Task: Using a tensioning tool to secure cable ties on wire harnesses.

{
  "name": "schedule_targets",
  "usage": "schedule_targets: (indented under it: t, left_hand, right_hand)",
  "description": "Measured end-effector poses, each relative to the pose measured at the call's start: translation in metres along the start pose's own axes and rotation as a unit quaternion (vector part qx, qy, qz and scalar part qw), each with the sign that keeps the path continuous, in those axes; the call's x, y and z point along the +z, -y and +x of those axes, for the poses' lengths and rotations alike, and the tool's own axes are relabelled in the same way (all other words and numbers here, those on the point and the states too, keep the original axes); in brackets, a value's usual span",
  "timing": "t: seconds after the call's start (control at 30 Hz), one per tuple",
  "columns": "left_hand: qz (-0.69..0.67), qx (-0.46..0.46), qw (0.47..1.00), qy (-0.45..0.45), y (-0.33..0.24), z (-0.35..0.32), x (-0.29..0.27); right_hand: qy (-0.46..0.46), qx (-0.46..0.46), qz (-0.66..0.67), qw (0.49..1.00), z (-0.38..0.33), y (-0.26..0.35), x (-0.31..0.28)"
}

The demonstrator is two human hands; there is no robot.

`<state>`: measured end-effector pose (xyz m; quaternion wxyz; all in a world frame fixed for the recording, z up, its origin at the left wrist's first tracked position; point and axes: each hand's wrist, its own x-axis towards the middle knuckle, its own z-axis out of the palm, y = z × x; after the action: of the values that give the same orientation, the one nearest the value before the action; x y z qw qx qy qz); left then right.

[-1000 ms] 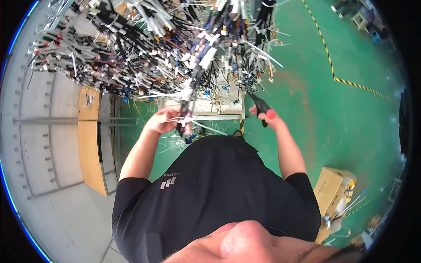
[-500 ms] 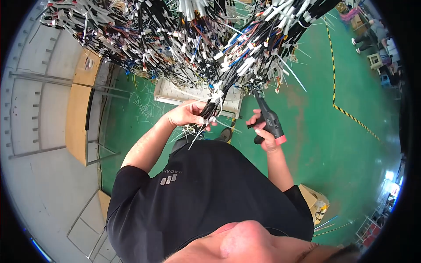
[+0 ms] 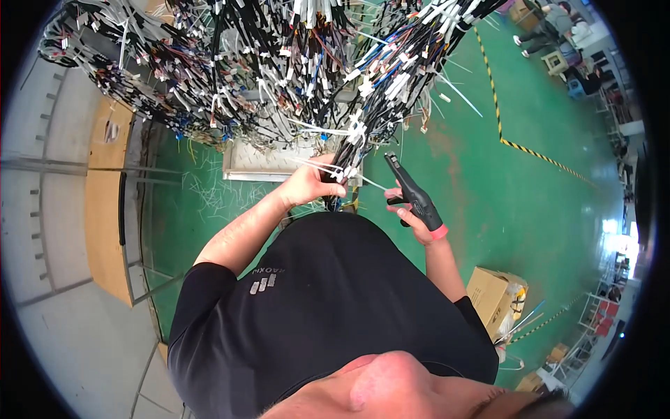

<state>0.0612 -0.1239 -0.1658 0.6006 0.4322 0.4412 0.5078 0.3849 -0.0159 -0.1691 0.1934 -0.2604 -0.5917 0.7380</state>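
Note:
My left hand (image 3: pixel 306 187) is closed around the lower end of a wire harness bundle (image 3: pixel 357 143), its thumb lying across the dark wires. White cable ties (image 3: pixel 352 130) circle this bundle, and some of their long tails stick out sideways. In my right hand (image 3: pixel 420 225) is a black cable tie gun (image 3: pixel 417 195) with a red-pink end at its grip. Fingers wrap the gun's handle by the trigger. Its nose points up and to the left, just right of the bundle and apart from it.
Dense hanging wire harnesses (image 3: pixel 265 77) with white connectors fill the far side above a pale tray (image 3: pixel 241 167). Tie offcuts (image 3: pixel 213 183) litter the green floor. At lower right stands a cardboard box (image 3: pixel 486 297); a person (image 3: pixel 548 31) is at far right.
The view has swung, shifting the surroundings left. The gun has come slightly nearer to me, its nose now free of the wires. My left hand still grips the bundle.

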Motion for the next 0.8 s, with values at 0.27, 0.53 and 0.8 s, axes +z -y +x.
schedule_targets:
  t: [0.27,0.53,0.8]
  left_hand:
    - [-0.173,-0.057,0.983,-0.002,-0.030,-0.027,-0.036]
    - [-0.194,-0.084,0.977,0.034,-0.074,-0.042,-0.057]
    - [-0.130,-0.108,0.985,0.013,-0.105,-0.051,-0.051]
  right_hand:
    - [0.002,-0.029,-0.038,0.999,0.002,0.033,0.064]
    - [0.032,-0.052,-0.108,0.992,0.005,0.064,0.131]
    - [-0.030,-0.139,-0.239,0.961,-0.004,0.082,0.168]
